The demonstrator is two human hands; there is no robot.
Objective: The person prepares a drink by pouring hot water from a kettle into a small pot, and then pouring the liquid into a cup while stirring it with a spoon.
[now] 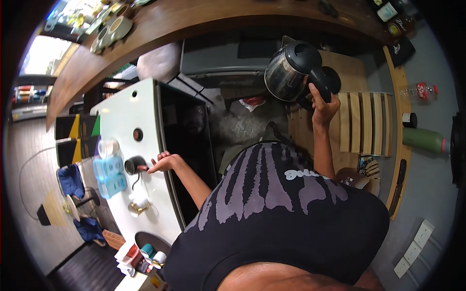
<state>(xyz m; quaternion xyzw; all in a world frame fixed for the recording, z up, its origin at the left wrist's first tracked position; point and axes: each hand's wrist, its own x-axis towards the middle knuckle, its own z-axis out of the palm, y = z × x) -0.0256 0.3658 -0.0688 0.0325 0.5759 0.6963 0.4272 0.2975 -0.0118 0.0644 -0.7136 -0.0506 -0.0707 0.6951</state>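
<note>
My right hand [324,105] is wrapped round the black handle of an electric kettle [283,76] with a shiny metal body and black lid. The kettle is held up at the upper right of centre, tilted in view. My left hand [164,162] reaches over the white counter [116,114], its fingers stretched and apart. Its fingertips are at the side of a small dark round cup [135,165]; whether they touch it I cannot tell. Beside the cup are clear light-blue containers [109,175], a white round container [108,148] and a small white pot with a gold-coloured part [138,206].
A curved wooden bar top [194,22] with cups [120,28] runs along the far side. A slatted wooden rack [365,123] lies to the right, near a green bottle [423,140] and a plastic bottle [418,91]. A stool [159,62] stands beyond the counter.
</note>
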